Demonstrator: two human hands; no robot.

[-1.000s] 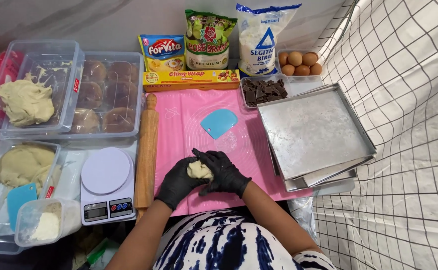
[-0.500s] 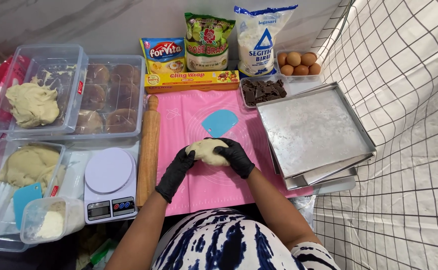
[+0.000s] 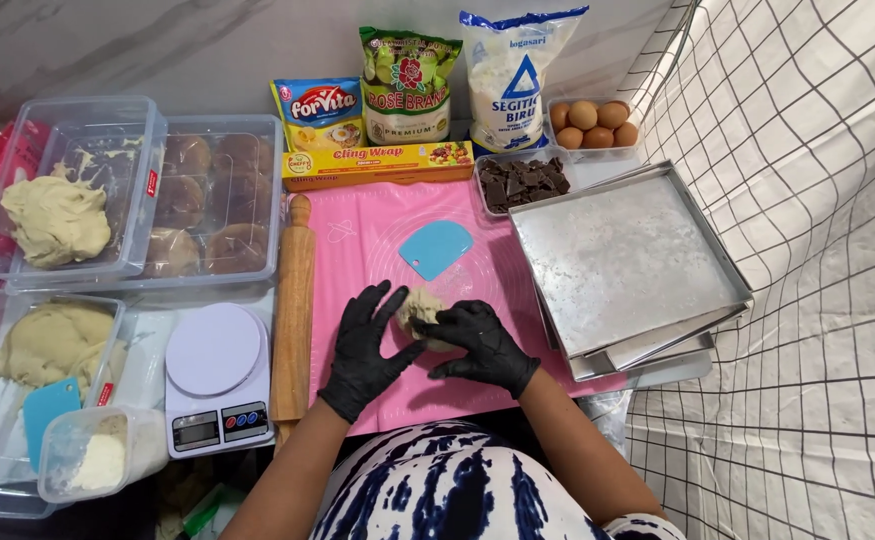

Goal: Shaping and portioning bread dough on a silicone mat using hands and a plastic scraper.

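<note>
A small pale lump of dough (image 3: 419, 306) lies on the pink silicone mat (image 3: 357, 225). Both my hands wear black gloves. My left hand (image 3: 369, 348) lies flat beside the lump with its fingers spread, touching its left side. My right hand (image 3: 481, 340) curls over the lump's right side and front, covering part of it. A light blue plastic scraper (image 3: 435, 248) rests on the mat just beyond the dough. A wooden rolling pin (image 3: 293, 310) lies along the mat's left edge.
Stacked metal baking trays (image 3: 622, 265) sit to the right. A white kitchen scale (image 3: 215, 375) and tubs of dough (image 3: 52, 215) and brown dough balls (image 3: 207, 200) are left. Chocolate pieces (image 3: 524, 180), eggs (image 3: 592, 120), bags and a yellow wrap box (image 3: 377, 165) line the back.
Half a second ago the dough was held further up the mat, spread between both hands. Now it is closer to me, and the right hand has closed over it.
</note>
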